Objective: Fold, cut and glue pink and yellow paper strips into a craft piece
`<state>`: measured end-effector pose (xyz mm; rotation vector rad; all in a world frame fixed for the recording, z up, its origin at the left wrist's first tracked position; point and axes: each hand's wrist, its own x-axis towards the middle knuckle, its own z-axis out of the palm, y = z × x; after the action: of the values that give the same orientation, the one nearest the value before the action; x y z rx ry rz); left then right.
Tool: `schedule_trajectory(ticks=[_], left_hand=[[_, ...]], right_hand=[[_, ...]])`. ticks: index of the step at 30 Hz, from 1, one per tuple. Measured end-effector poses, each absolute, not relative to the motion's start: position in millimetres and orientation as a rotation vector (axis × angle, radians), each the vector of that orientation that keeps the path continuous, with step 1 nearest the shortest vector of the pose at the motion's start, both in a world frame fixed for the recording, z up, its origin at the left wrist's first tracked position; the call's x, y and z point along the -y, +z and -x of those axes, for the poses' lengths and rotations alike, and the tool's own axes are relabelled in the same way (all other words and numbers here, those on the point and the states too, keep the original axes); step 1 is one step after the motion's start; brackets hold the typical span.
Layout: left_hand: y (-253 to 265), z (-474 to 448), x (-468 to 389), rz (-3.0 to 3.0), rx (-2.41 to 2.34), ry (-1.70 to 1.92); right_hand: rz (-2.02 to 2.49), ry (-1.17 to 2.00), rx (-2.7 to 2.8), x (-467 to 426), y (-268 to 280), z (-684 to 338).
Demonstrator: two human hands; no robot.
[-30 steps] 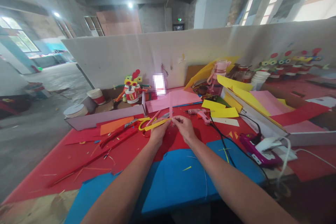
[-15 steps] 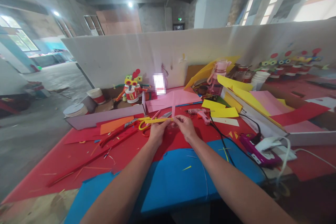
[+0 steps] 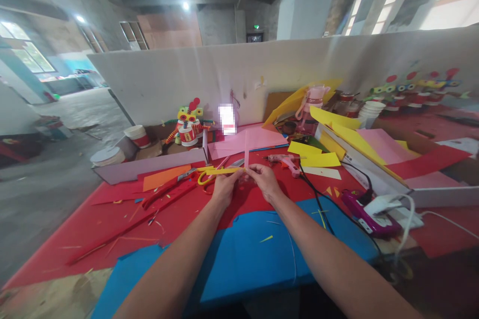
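Observation:
My left hand [image 3: 225,188] pinches a yellow paper strip [image 3: 220,171] that points out to the left. Beside it, the fingers of my right hand [image 3: 265,180] are closed where the yellow strip meets a pink paper strip [image 3: 246,152]. The pink one stands away from me, roughly at a right angle to the yellow one. My fingertips nearly touch and hide the join. Just left of my left hand lie yellow-handled scissors [image 3: 202,178]. A pink glue gun [image 3: 287,163] rests on the red surface beyond my right hand.
Red-handled scissors [image 3: 160,190] lie to the left. A cup figure [image 3: 187,132] stands in a box at the back left. Yellow sheets [image 3: 320,159] and a purple power strip [image 3: 368,215] with cables lie to the right. A blue sheet [image 3: 258,254] covers the near edge.
The pink strip has shifted very slightly to the left. Both hands keep almost the same place and grip.

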<state>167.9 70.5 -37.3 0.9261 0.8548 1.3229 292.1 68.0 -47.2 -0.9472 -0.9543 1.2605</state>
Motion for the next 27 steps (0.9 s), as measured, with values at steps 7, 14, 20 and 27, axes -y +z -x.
schedule_trajectory(ticks=[7,14,20,27], left_hand=[[-37.3,-166.4,-71.5,-0.997,-0.853,1.376],[-34.1,-168.2,-68.3,-1.009,-0.842,1.352],[-34.5,-166.8,-68.7,-1.0,-0.883,1.364],[-31.5,-169.0,-69.2,-0.756,-0.813,1.324]], right_hand=[[0.968,1.256,0.985,-67.0,-46.8,-292.1],[0.925,1.264,0.958,-65.6,-46.3,-290.7],[0.963,1.185,1.062,-64.4,-42.9,-290.2],[0.966,1.225,1.052,-63.8,-41.1,-289.7]])
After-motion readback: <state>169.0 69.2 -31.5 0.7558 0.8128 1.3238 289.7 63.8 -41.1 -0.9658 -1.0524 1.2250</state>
